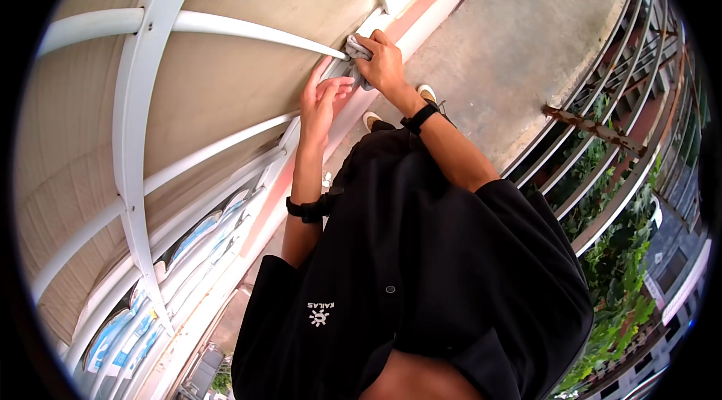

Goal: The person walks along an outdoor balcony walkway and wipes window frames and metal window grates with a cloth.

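My right hand [383, 67] is closed on a crumpled pale grey cloth [358, 47], pressed near the end of a white metal bar [259, 34] where it meets the window frame. A darker fold of the cloth hangs below my fingers. Just to the left, my left hand [319, 108] has its fingers apart, beside the bar and close to the cloth. Nothing shows in its grasp; whether its fingertips touch the frame I cannot tell. Both wrists wear black bands.
White window bars [134, 99] run along the left, in front of a beige curtain-like surface [226, 92]. A pinkish ledge [410, 15] lies beneath. Blue-and-white packages [124, 336] sit behind the lower bars. Concrete floor [519, 46] extends right to a rusty metal railing [602, 133] with green plants beyond.
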Demonstrator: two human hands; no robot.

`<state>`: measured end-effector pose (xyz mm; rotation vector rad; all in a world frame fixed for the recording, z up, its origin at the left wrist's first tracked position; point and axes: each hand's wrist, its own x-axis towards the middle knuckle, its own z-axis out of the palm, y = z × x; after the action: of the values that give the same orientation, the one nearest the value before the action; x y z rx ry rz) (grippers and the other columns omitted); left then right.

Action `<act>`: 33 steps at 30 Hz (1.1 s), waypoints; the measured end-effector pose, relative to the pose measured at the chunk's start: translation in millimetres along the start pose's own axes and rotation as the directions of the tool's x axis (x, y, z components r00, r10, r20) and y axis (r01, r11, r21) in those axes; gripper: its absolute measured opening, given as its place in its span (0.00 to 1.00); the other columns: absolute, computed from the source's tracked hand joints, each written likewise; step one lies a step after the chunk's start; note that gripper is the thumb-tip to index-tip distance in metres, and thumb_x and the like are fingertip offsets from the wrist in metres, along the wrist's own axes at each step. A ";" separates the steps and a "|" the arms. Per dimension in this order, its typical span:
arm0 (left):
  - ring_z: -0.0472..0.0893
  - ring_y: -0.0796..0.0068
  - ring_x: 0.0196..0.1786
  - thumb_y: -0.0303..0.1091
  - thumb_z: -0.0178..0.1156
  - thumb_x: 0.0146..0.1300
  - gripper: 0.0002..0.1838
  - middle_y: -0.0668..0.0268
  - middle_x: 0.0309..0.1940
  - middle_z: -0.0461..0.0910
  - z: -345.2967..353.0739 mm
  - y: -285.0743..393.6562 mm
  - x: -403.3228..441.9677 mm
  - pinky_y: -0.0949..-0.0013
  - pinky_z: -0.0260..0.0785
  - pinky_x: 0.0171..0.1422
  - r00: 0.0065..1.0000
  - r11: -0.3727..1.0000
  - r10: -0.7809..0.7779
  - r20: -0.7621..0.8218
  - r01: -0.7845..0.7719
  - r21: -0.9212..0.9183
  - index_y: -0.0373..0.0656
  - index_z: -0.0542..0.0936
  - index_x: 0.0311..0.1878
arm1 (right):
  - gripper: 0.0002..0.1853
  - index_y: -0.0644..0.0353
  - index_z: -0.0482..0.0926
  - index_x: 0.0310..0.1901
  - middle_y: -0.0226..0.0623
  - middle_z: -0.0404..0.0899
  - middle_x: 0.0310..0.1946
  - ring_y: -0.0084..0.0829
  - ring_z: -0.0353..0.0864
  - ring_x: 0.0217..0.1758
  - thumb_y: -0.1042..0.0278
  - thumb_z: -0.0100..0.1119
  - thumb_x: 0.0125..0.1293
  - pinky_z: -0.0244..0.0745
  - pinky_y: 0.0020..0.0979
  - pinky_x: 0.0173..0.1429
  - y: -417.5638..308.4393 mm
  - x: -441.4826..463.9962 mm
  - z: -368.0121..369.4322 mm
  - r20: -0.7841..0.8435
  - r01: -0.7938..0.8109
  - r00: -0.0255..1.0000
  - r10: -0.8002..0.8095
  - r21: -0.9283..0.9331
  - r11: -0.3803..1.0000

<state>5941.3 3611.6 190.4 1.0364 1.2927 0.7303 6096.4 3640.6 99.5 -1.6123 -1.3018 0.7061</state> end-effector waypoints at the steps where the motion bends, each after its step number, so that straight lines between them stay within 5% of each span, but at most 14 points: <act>1: 0.82 0.76 0.47 0.32 0.55 0.75 0.28 0.57 0.47 0.86 0.6 0.3 -0.9 0.68 0.73 0.59 1.000 1.000 -0.001 -0.002 0.001 -0.001 0.40 0.66 0.77 | 0.25 0.56 0.87 0.54 0.41 0.77 0.35 0.45 0.81 0.37 0.75 0.64 0.50 0.79 0.40 0.46 -0.1 -2.3 1.2 0.027 0.003 1.000 -0.003 0.005 1.000; 9: 0.83 0.75 0.47 0.31 0.56 0.75 0.31 0.57 0.46 0.86 0.6 -4.0 -0.9 0.69 0.75 0.58 1.000 1.000 0.006 0.013 -0.006 -0.024 0.40 0.64 0.78 | 0.25 0.54 0.88 0.53 0.42 0.78 0.36 0.45 0.82 0.37 0.75 0.63 0.49 0.80 0.39 0.46 3.4 2.9 -3.1 0.104 0.085 0.991 -0.083 -0.012 0.996; 14: 0.83 0.75 0.47 0.31 0.56 0.75 0.31 0.57 0.45 0.86 -1.3 -6.5 -1.4 0.69 0.75 0.58 1.000 1.000 0.004 0.017 -0.003 -0.030 0.40 0.64 0.78 | 0.24 0.50 0.89 0.52 0.43 0.80 0.38 0.48 0.82 0.43 0.71 0.63 0.50 0.79 0.44 0.52 14.0 25.6 -14.9 0.311 0.257 0.918 -0.247 0.010 0.966; 17: 0.83 0.74 0.48 0.31 0.56 0.75 0.30 0.57 0.46 0.86 -0.8 -6.1 1.6 0.69 0.75 0.58 0.999 0.999 0.019 0.027 -0.018 -0.031 0.40 0.64 0.78 | 0.24 0.51 0.89 0.51 0.45 0.81 0.39 0.49 0.82 0.46 0.72 0.61 0.50 0.78 0.44 0.54 12.0 37.2 -21.6 0.446 0.204 0.874 -0.191 0.018 0.979; 21: 0.83 0.74 0.48 0.30 0.55 0.75 0.29 0.57 0.46 0.86 -4.5 -3.8 2.2 0.68 0.75 0.59 1.000 1.000 0.014 0.025 -0.014 0.009 0.40 0.65 0.77 | 0.23 0.57 0.88 0.51 0.47 0.82 0.43 0.51 0.82 0.49 0.72 0.62 0.49 0.78 0.43 0.56 12.4 49.4 -24.0 0.504 0.291 0.816 -0.282 0.063 0.955; 28: 0.83 0.76 0.45 0.28 0.53 0.76 0.26 0.59 0.44 0.87 -11.0 -4.3 5.2 0.70 0.75 0.56 0.999 0.999 0.035 0.024 -0.035 -0.007 0.42 0.68 0.76 | 0.22 0.57 0.88 0.50 0.48 0.83 0.47 0.52 0.83 0.51 0.72 0.62 0.49 0.79 0.43 0.56 1.0 58.5 -27.7 0.598 0.298 0.769 -0.225 -0.024 0.954; 30: 0.84 0.76 0.46 0.28 0.53 0.76 0.25 0.59 0.44 0.87 -11.2 -2.5 4.3 0.70 0.75 0.56 1.000 1.000 0.015 0.026 -0.016 0.015 0.42 0.70 0.75 | 0.21 0.58 0.88 0.49 0.47 0.85 0.45 0.51 0.84 0.49 0.72 0.61 0.51 0.80 0.44 0.54 -6.1 50.0 -41.0 0.741 0.397 0.666 -0.082 -0.259 0.881; 31: 0.84 0.76 0.46 0.28 0.53 0.76 0.25 0.59 0.44 0.87 -10.9 -2.5 3.2 0.70 0.75 0.56 1.000 1.000 0.016 0.025 -0.016 0.014 0.42 0.70 0.75 | 0.21 0.58 0.88 0.49 0.47 0.85 0.45 0.51 0.84 0.49 0.72 0.61 0.51 0.80 0.44 0.54 1.6 41.2 -43.7 0.742 0.398 0.665 -0.083 -0.259 0.880; 33: 0.84 0.76 0.45 0.29 0.52 0.77 0.23 0.58 0.44 0.87 -12.2 -2.0 1.8 0.70 0.75 0.56 0.997 0.999 0.049 0.061 -0.049 0.005 0.41 0.72 0.73 | 0.19 0.56 0.89 0.47 0.45 0.87 0.39 0.49 0.85 0.47 0.68 0.65 0.51 0.81 0.44 0.53 25.2 21.7 -47.5 0.549 0.272 0.830 -0.099 -0.244 0.931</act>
<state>5929.4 3614.9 188.3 1.0909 1.2218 0.7266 6154.1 3646.7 98.9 -1.5532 -2.0376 0.8932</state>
